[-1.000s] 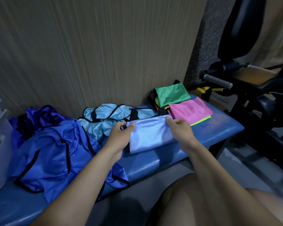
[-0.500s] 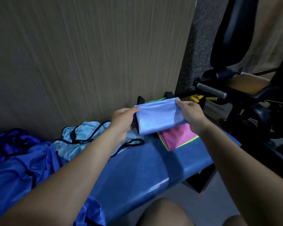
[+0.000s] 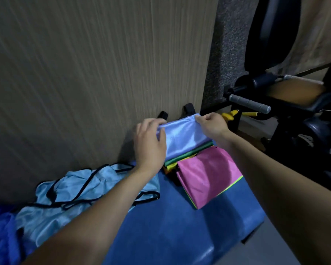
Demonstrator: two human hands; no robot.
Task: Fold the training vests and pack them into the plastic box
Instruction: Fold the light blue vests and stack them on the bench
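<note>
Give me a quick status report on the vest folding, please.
Left hand and right hand both grip the folded light-blue vest, over the green vest. Pink vest alongside. Nothing obstructing.

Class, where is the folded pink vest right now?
In the head view, the pink vest lies on the blue bench, right of centre, beside the green vest.

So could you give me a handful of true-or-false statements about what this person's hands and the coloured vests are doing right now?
1. Both hands hold the folded light blue vest. True: the left hand and right hand grip its ends.
2. The pink vest lies on the floor. False: it lies on the blue bench.
3. A green vest shows beneath the light blue one. True.
4. The pale blue vest with black trim is neatly folded. False: it lies crumpled.
</note>
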